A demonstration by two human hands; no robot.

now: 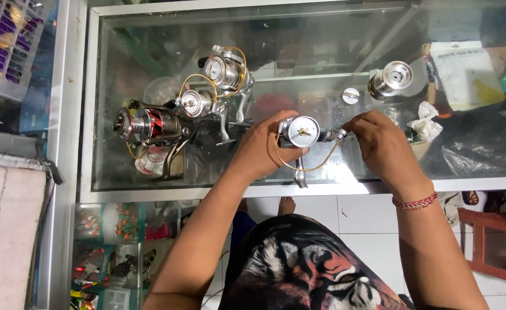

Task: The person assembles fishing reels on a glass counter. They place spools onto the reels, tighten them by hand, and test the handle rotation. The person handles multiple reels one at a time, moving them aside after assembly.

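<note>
Fingers of my left hand (264, 146) wrap closed around the body of a silver spinning reel (300, 133), thumb side toward the round side plate that faces up. My right hand (382, 138) is pinched shut on the small knob at the reel's right end, fingertips just beside the gold bail wire that loops below. Its stem points toward me, over the near metal edge of the glass display counter (379, 183). Both forearms reach in from the lower frame, wrists slightly bent, a red braided bracelet (415, 202) on the right one. Open glass lies directly beyond the reel. To the left stand three more reels, closely grouped: a red-and-black reel (150, 126) and two silver reels (221, 77). A loose silver spool (390, 79) and crumpled tissue (425, 123) sit just beyond my right hand.
</note>
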